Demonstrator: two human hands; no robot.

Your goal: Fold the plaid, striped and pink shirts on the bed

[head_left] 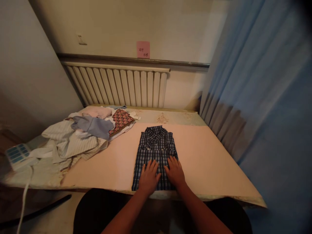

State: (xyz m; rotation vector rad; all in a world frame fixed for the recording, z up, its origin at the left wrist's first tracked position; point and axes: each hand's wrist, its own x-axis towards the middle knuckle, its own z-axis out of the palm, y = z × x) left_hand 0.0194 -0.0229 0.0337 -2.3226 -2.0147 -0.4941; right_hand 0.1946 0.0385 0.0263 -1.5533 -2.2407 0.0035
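Note:
A dark blue and white plaid shirt (154, 152) lies folded into a neat rectangle at the near edge of the table, its collar pointing away from me. On its lower left part rests my left hand (149, 177), flat with the fingers stretched out. My right hand (175, 171) lies flat on the lower right part, fingers spread. Neither hand grips the cloth. Parts of the shirt's lower end are hidden under my hands and wrists.
Crumpled clothes (83, 136) are heaped at the table's left, with a patterned red-and-black cloth (120, 119) among them. A white power strip (18, 156) with a cable sits at the left corner. A radiator (117, 84) stands behind; a blue curtain (243, 74) hangs at right.

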